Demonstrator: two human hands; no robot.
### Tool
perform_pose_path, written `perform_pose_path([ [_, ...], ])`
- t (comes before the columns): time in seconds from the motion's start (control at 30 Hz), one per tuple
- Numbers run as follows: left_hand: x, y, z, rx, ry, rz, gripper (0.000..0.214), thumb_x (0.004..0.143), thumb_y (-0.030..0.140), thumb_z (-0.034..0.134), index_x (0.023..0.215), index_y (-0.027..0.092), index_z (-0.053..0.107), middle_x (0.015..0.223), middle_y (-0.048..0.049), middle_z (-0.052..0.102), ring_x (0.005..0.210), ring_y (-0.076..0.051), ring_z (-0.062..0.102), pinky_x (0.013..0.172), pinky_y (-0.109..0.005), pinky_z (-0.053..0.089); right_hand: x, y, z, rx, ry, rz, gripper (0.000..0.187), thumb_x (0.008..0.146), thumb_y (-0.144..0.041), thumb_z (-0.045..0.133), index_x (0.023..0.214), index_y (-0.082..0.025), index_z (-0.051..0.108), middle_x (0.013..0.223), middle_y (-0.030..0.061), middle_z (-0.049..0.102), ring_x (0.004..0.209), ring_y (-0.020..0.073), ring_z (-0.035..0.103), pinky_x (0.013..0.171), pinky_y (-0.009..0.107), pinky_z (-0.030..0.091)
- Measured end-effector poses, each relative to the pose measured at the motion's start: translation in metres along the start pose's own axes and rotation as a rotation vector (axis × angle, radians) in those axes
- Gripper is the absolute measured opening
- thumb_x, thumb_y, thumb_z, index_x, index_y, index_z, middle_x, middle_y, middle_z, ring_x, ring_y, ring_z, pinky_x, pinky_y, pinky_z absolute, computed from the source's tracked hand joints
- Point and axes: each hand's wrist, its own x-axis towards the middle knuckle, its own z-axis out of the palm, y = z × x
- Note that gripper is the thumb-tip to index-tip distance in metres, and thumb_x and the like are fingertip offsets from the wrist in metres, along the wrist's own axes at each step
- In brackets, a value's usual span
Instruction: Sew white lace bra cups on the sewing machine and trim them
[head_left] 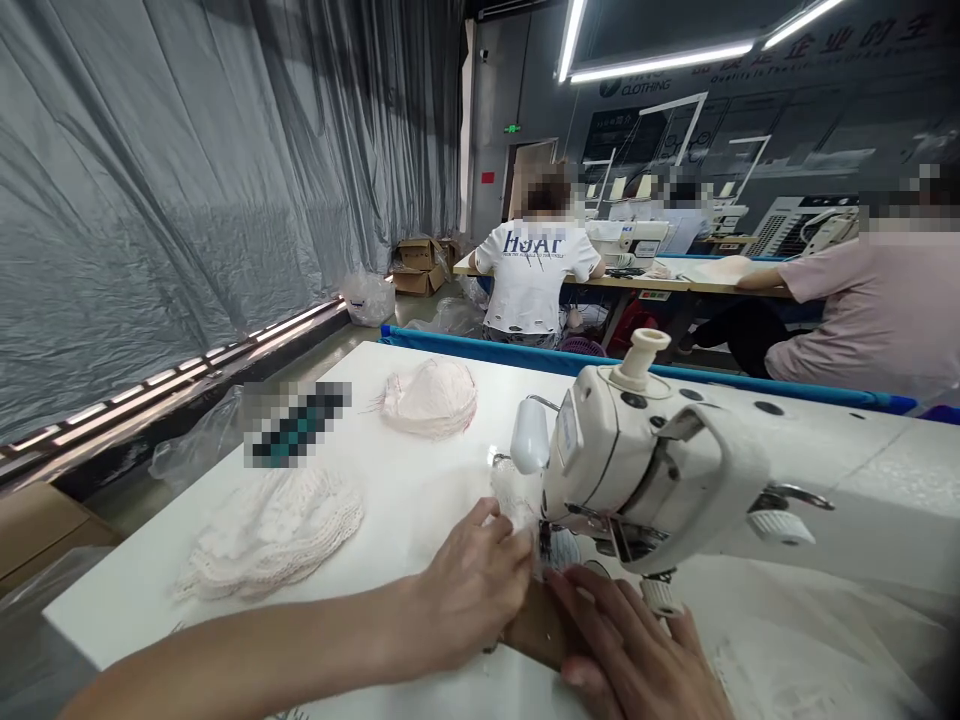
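Note:
A white sewing machine (pixel 600 440) stands on the right half of the white table. My left hand (pixel 476 585) lies left of the needle area, its fingers curled and pinching a piece of sheer white lace fabric (pixel 512 488). Right of the presser foot (pixel 546 545), my right hand (pixel 637 640) rests low with fingers stretched out and lying flat, fingertips close to the foot. A brown flat piece (pixel 544 625) shows between the two hands. Whatever fabric is under the right fingers is mostly hidden.
Left on the table (pixel 390 640) lies a stack of white lace pieces (pixel 277 535); farther back is a pile of pale cups (pixel 431 397). Sheer fabric (pixel 810 640) spreads at right. A blue rail (pixel 480 347) runs behind. Co-workers sit beyond, one in a white shirt (pixel 536 270).

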Motion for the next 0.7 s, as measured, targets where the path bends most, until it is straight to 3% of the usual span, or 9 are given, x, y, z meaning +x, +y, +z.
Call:
perform_pose_path([
  [0.13,-0.010,0.017,-0.012,-0.145,-0.035,-0.001,0.022,0.091,0.033,0.052,0.080,0.013,0.054,0.082,-0.0012,0.059,0.078,-0.016,0.054,0.081,-0.034,0.034,0.006,-0.002,-0.007,0.071,0.067,-0.056,0.050,0.096,-0.052,0.035,0.111,-0.015,0.064,0.110,0.0097,0.070,0.085,0.0206,0.064,0.073,0.033,0.036],
  [0.23,-0.011,0.013,-0.015,-0.202,-0.071,-0.018,0.035,0.091,0.046,0.048,0.076,0.015,0.053,0.078,0.0001,0.058,0.076,-0.015,0.054,0.081,-0.033,0.034,0.008,-0.001,-0.010,0.092,0.067,-0.078,0.047,0.095,-0.052,0.040,0.104,-0.016,0.067,0.103,0.0074,0.073,0.082,0.0198,0.065,0.072,0.033,0.036],
  [0.4,-0.006,-0.001,-0.004,-0.187,-0.039,-0.027,0.035,0.090,0.048,0.048,0.090,0.013,0.055,0.090,-0.0032,0.059,0.087,-0.017,0.054,0.087,-0.036,0.035,0.004,0.004,-0.003,0.032,0.074,0.002,0.045,0.098,-0.045,0.035,0.112,-0.012,0.063,0.104,0.0089,0.073,0.078,0.0202,0.065,0.072,0.035,0.035],
  [0.53,-0.001,-0.004,0.006,-0.148,-0.003,-0.044,0.035,0.089,0.047,0.050,0.094,0.013,0.056,0.100,-0.0062,0.060,0.088,-0.019,0.054,0.086,-0.037,0.038,0.000,0.011,0.008,0.002,-0.011,0.034,0.042,0.097,-0.042,0.040,0.126,-0.016,0.054,0.111,0.0084,0.071,0.083,0.0220,0.065,0.073,0.037,0.037],
  [0.7,0.000,-0.001,0.007,-0.133,0.018,-0.057,0.046,0.088,0.055,0.045,0.093,0.012,0.059,0.090,-0.0054,0.060,0.085,-0.019,0.056,0.087,-0.038,0.039,0.003,0.011,0.002,0.084,-0.026,0.036,0.037,0.095,-0.038,0.044,0.123,-0.019,0.056,0.112,0.0076,0.070,0.085,0.0232,0.065,0.072,0.037,0.039],
])
